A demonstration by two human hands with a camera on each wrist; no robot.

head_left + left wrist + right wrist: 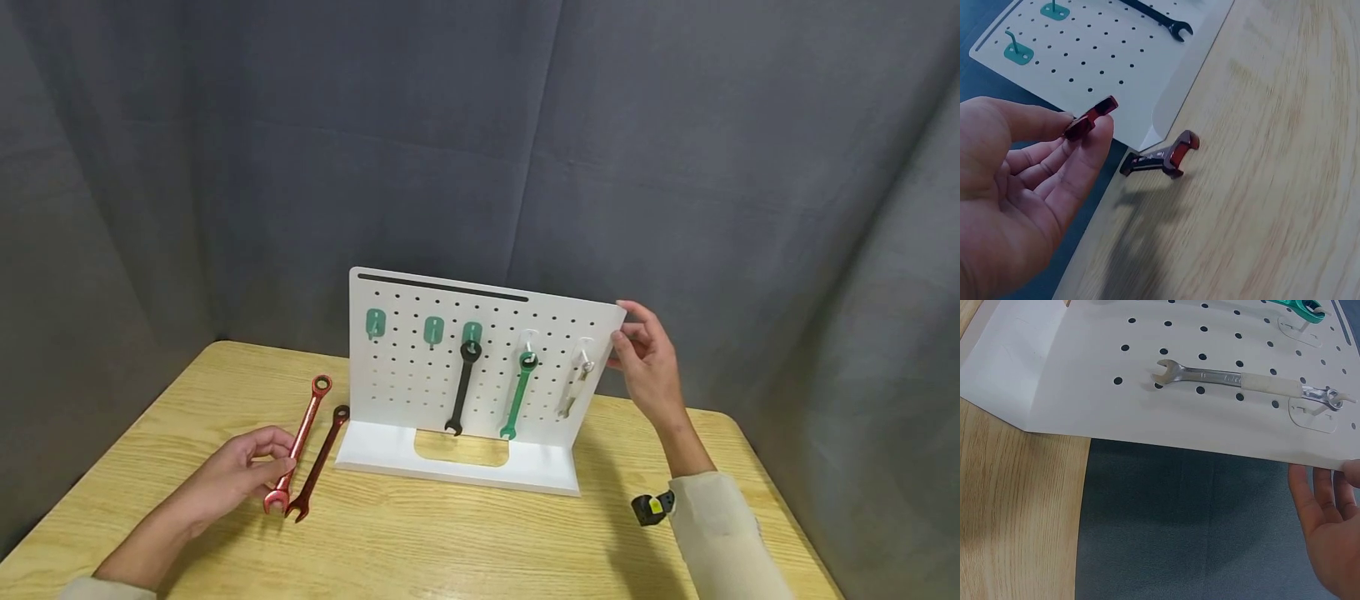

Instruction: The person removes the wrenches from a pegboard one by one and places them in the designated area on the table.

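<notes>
My left hand [243,468] pinches a red combination wrench [303,433] between thumb and fingers, its ring end up and its open end down. Just right of it, a dark red wrench [321,467] lies on the table beside the white pegboard [405,375]. With the thumb in front and fingers behind, my right hand [651,367] grips the board's upper right edge. A black wrench [462,387], a green wrench [517,396] and a small silver wrench [1210,376] hang from hooks on the board.
Two green hooks, one at the far left [376,323] and one beside it [433,330], carry nothing. The pegboard's base stands on the wooden table [450,542]. Grey curtains [450,150] hang behind and at the sides.
</notes>
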